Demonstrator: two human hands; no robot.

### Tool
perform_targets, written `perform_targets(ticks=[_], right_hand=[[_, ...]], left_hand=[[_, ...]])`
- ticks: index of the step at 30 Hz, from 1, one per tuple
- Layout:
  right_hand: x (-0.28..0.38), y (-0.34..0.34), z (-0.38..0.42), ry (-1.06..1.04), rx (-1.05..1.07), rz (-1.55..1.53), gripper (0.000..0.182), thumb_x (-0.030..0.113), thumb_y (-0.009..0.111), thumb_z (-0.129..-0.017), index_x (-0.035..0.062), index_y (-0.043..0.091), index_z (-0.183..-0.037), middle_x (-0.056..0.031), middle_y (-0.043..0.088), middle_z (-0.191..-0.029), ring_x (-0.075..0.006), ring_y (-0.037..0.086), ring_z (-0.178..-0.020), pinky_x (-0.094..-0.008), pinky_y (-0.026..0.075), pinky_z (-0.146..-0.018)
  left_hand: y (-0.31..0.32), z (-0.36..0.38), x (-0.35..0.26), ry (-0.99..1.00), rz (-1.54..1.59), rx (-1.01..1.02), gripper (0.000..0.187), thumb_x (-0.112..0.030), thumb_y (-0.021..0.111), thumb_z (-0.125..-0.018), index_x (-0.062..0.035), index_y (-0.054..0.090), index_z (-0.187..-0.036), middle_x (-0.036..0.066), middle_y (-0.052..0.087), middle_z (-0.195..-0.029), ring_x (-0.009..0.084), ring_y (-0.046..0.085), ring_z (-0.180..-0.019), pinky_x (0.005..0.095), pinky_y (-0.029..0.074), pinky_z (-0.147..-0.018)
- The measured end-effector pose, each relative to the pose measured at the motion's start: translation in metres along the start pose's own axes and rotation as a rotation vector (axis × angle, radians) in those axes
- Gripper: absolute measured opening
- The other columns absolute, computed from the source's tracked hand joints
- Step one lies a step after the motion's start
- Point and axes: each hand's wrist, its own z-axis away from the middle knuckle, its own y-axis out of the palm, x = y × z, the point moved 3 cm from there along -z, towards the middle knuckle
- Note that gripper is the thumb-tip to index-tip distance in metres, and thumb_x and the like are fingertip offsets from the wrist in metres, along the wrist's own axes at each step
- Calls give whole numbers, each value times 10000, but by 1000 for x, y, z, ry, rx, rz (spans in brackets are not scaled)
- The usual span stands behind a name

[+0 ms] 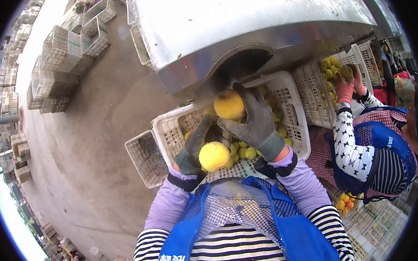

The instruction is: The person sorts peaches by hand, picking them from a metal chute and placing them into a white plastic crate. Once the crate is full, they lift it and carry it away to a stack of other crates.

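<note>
Both of my hands wear dark grey gloves over a white plastic crate (297, 121) that holds many small yellow-green fruits. My right hand (255, 121) has its fingers curled round a large yellow fruit with a brownish patch (229, 105), beneath the opening of a metal machine (260, 19). Lower and to the left, my left hand (195, 143) is beside a second large yellow fruit (214, 156), which covers part of it. The fingers of my left hand are partly hidden, and whether they grip that fruit is unclear.
A co-worker's pink-gloved hands (349, 86) are at another crate of fruit (311, 97) on the right. An upright crate (148, 158) stands left of mine. Stacked crates (57, 67) stand on the floor at the upper left. More crates (377, 221) are at the lower right.
</note>
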Motion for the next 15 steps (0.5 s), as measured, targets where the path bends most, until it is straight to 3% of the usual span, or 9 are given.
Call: perform_targets(ticks=[1, 5, 8, 10, 11, 12, 13, 15], right_hand=[[-7, 2, -5, -1, -46, 83, 785, 423, 822, -683, 30, 533, -1298, -206, 560, -1194, -372, 619, -999, -447, 529, -826], [-29, 15, -41, -37, -57, 362, 673, 460, 793, -715, 46, 587, -1204, -184, 640, -1040, -328, 649, -902, -428, 528, -790], [-35, 34, -75, -15, -7, 383, 626, 514, 764, -735, 65, 613, -1144, -143, 668, -969, -299, 658, -836, -420, 525, -755], [-43, 48, -92, -80, -31, 431, 613, 540, 753, -742, 76, 623, -1121, -116, 676, -931, -289, 656, -785, -412, 522, -740], [-40, 43, -96, 4, 87, 397, 673, 537, 767, -727, 63, 595, -1173, -145, 659, -996, -295, 649, -854, -414, 522, -766], [-32, 29, -100, 89, 208, 364, 736, 534, 781, -713, 51, 568, -1226, -174, 643, -1060, -301, 643, -922, -416, 523, -793], [-27, 16, -94, 102, 234, 267, 782, 534, 789, -702, 45, 549, -1262, -188, 628, -1105, -306, 635, -967, -418, 521, -810], [-12, -12, -67, 51, 175, 9, 854, 540, 798, -685, 41, 517, -1319, -204, 599, -1175, -318, 617, -1030, -421, 516, -834]], left_hand=[[1, -3, 1, -120, 191, -78, 427, -310, 470, -1039, -1, 490, -1332, 95, 643, -1011, 172, 647, -827, 265, 561, -724], [12, -2, 4, -112, 200, -176, 465, -351, 443, -1041, 20, 507, -1314, 81, 656, -959, 149, 653, -803, 242, 555, -715], [-7, -4, 11, -149, 222, -119, 517, -434, 445, -1027, -24, 484, -1339, 140, 645, -1002, 216, 673, -813, 324, 592, -658], [-7, 2, 8, -148, 264, -58, 486, -365, 484, -1021, -24, 454, -1366, 138, 633, -1062, 211, 668, -882, 327, 591, -727], [-6, 4, 8, -149, 286, -26, 478, -331, 504, -1019, -24, 439, -1380, 137, 627, -1092, 209, 665, -917, 328, 590, -762], [-9, 5, 10, -38, 93, -84, 471, -281, 519, -1010, -25, 423, -1393, 136, 616, -1124, 205, 652, -961, 328, 580, -803], [-13, 3, 20, 70, -94, -143, 472, -232, 534, -1001, -26, 406, -1406, 134, 604, -1155, 202, 639, -1006, 328, 570, -844], [-5, -7, 18, 127, -76, -179, 499, -119, 565, -968, -26, 382, -1422, 136, 575, -1230, 200, 605, -1089, 333, 539, -925]])
